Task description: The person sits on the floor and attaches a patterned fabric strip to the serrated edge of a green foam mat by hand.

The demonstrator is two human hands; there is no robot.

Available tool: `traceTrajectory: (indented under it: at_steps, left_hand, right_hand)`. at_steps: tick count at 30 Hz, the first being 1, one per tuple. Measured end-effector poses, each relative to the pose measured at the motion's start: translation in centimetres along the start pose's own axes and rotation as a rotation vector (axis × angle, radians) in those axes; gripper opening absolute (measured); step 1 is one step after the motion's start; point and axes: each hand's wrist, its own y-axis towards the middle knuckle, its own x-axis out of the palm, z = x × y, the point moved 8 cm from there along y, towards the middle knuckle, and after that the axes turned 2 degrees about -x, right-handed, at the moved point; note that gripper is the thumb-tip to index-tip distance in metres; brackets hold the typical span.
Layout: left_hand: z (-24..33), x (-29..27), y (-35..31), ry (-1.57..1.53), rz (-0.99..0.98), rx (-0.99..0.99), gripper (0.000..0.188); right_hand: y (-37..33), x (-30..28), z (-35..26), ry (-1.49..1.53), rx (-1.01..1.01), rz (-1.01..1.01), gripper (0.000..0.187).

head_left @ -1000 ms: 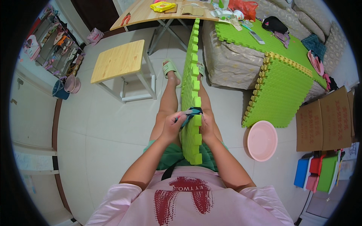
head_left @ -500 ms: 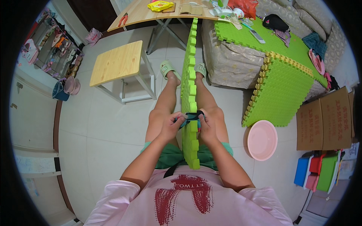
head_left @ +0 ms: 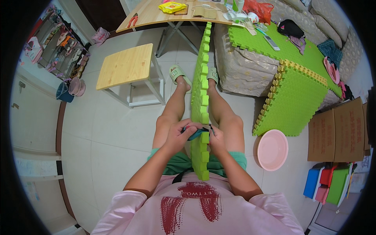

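A green foam mat with notched, puzzle-like edges stands upright between my legs, its long edge facing me. Both hands meet over that edge around a small teal-and-black piece of cloth; its exact kind is unclear. My left hand, on the mat's left side, is closed with thumb and fingers pinching the cloth. At the mat's right side, my right hand is closed on the cloth's dark end, its fingertips partly hidden. The cloth lies across the mat's edge.
Left of my legs stands a wooden-topped stool. A pink basin is on the floor at right, near stacked green mats leaning on the sofa and cardboard boxes. Ahead is a table with pliers.
The dark strip stretched between my hands has shifted, and more teal cloth shows by my left hand. My right hand has moved slightly down and right. The whole view has shifted a little.
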Motion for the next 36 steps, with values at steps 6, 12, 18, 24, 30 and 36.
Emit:
traceTrajectory:
  at_steps: [6, 12, 18, 24, 30, 36]
  left_hand:
    - [4.3, -1.5, 0.1, 0.154, 0.026, 0.077, 0.049]
    - [3.5, -2.9, 1.9, -0.005, -0.029, -0.047, 0.035]
    - [2.7, -3.0, 1.9, 0.188, -0.136, -0.1, 0.038]
    - [1.1, -3.8, 1.9, 0.132, -0.085, -0.14, 0.035]
    - [0.6, -2.1, 2.4, 0.132, 0.01, -0.067, 0.042]
    - [-1.2, -1.7, 1.8, 0.102, 0.069, -0.062, 0.036]
  right_hand:
    - [-0.1, -2.3, -8.6, 0.214, -0.125, 0.024, 0.029]
    - [2.1, 0.0, -11.2, 0.148, -0.086, -0.074, 0.021]
    - [2.5, 0.3, -7.7, 0.422, 0.101, -0.088, 0.021]
    - [2.7, 1.1, -8.0, 0.325, 0.103, -0.155, 0.019]
    - [2.6, 2.1, -2.4, 0.233, 0.163, -0.202, 0.017]
    - [2.5, 1.9, -3.9, 0.349, 0.218, -0.169, 0.029]
